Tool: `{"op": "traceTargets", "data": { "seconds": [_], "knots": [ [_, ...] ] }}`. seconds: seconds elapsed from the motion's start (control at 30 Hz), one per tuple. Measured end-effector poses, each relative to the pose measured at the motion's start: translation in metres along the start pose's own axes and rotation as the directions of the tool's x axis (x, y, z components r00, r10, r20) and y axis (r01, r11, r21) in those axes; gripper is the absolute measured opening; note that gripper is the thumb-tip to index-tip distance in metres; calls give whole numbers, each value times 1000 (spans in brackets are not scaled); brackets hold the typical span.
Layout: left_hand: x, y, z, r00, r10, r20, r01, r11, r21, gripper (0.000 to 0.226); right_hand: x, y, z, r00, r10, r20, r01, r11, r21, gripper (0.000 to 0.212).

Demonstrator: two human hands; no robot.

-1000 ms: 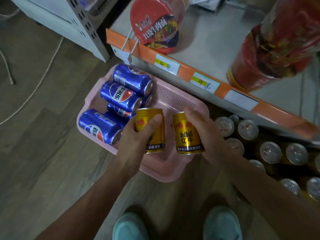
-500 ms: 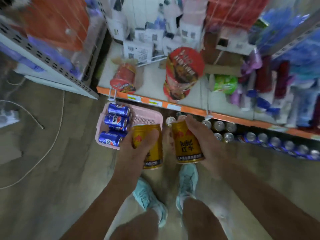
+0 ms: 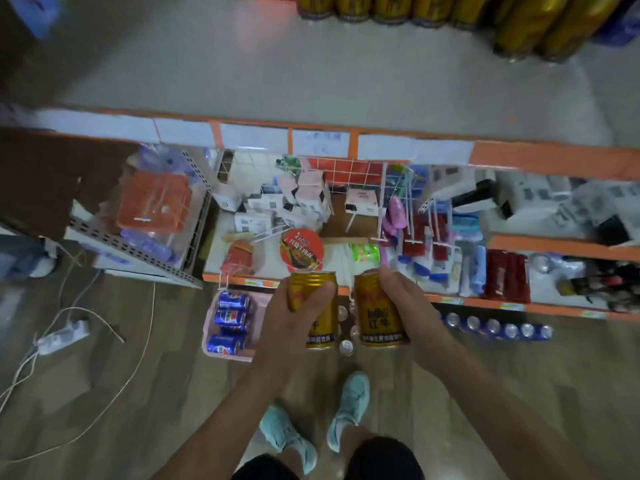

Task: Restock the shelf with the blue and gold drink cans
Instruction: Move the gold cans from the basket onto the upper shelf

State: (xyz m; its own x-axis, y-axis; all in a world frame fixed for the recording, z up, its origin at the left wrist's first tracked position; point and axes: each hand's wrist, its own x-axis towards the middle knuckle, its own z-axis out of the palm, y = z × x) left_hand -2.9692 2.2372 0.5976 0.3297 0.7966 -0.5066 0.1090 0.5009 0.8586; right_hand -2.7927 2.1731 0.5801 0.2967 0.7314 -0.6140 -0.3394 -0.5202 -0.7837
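So, partway done, by my read: two gold cans are out and in the air, neither shelved yet. The left hand (image 3: 294, 327) wraps the left gold can (image 3: 313, 284), thumb across its front. The right hand (image 3: 408, 306) grips the right gold can (image 3: 375, 313), fingers down its side. Both cans are upright, side by side with a small gap. Just left of the left hand, the pink basket (image 3: 209, 320) on the floor holds several blue cans (image 3: 231, 317), all left to do. Well above the hands, the top shelf (image 3: 277, 74) has bare room beside a row of gold cans (image 3: 429, 8); likely the destination.
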Motion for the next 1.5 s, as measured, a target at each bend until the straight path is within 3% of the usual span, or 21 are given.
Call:
{"op": "traceTargets", "data": {
  "seconds": [0.2, 0.33, 0.43, 0.53, 0.67, 0.83, 1.0, 1.13, 1.37, 1.5],
  "knots": [
    [-29, 66, 55, 989, 137, 45, -136, 990, -31, 43, -36, -61, -48, 994, -107, -15, 106, 994, -24, 86],
    [-36, 90, 75, 982, 183, 35, -184, 983, 11, 53, -51, -93, -67, 984, -179, -5, 179, 982, -59, 70],
    [-31, 109, 85, 972, 228, 49, -230, 972, 46, 44, -54, -114, -76, 972, -234, -23, 230, 967, -112, 77],
    [-24, 131, 94, 956, 282, 77, -288, 954, 81, 49, -53, -136, -82, 963, -268, -31, 263, 957, -121, 82],
    [-10, 156, 101, 938, 328, 111, -339, 935, 104, 49, -50, -167, -86, 937, -345, -54, 337, 934, -115, 55],
    [16, 183, 103, 913, 371, 168, -394, 910, 130, 49, -35, -200, -88, 891, -437, -122, 402, 885, -236, 62],
    [59, 208, 111, 887, 414, 204, -445, 885, 138, 56, -18, -226, -86, 859, -484, -167, 441, 865, -238, 48],
    [92, 211, 118, 879, 414, 236, -455, 877, 158, 51, 2, -233, -91, 851, -488, -195, 439, 864, -246, 55],
    [137, 208, 131, 867, 394, 305, -455, 876, 161, 77, 37, -243, -110, 852, -495, -168, 447, 857, -258, 55],
    [159, 209, 144, 859, 440, 262, -495, 845, 201, 78, 58, -254, -125, 845, -522, -116, 476, 834, -281, 54]
  ]
}}
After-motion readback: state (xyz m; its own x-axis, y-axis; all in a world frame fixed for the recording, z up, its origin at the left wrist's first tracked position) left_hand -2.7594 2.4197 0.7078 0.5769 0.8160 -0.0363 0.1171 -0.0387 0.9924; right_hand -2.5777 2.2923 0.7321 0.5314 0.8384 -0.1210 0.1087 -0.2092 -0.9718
